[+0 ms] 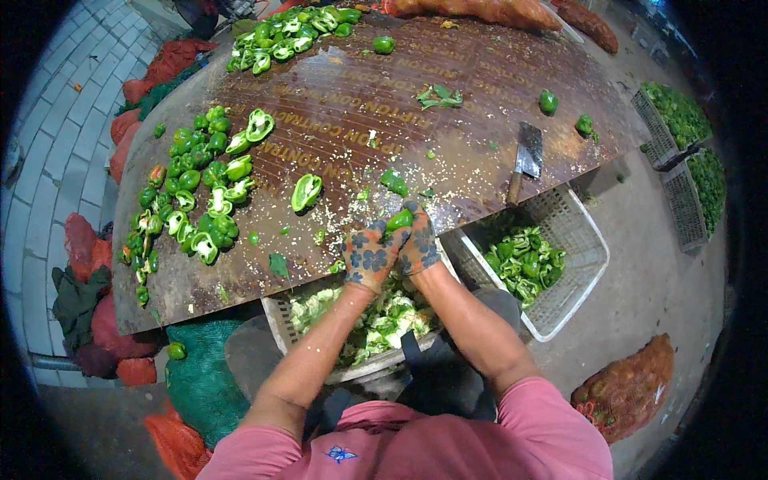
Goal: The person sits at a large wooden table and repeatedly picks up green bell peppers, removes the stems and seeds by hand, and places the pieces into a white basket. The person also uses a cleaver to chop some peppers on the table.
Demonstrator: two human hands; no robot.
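Between my two gloved hands is a green bell pepper piece (pixel 398 222), held just over the table's near edge. My left hand (pixel 373 255), in an orange glove with grey flower patches, grips it from the left. My right hand (pixel 420 240), gloved alike, closes against its right side, partly hiding it. Just beyond my hands lies another green pepper piece (pixel 394 181) among scattered pale seeds. A halved pepper (pixel 306 192) rests cut side up to the left. Below my forearms, a white plastic crate (pixel 277 327) holds pale cores and green trimmings.
A cleaver (pixel 528 153) lies to the right, its handle at the edge of the wooden table (pixel 480 72). Whole and cut peppers (pixel 198 156) cover the left side. Another crate (pixel 585 282) with cut peppers stands at lower right. A green mesh sack (pixel 207 372) sits at lower left.
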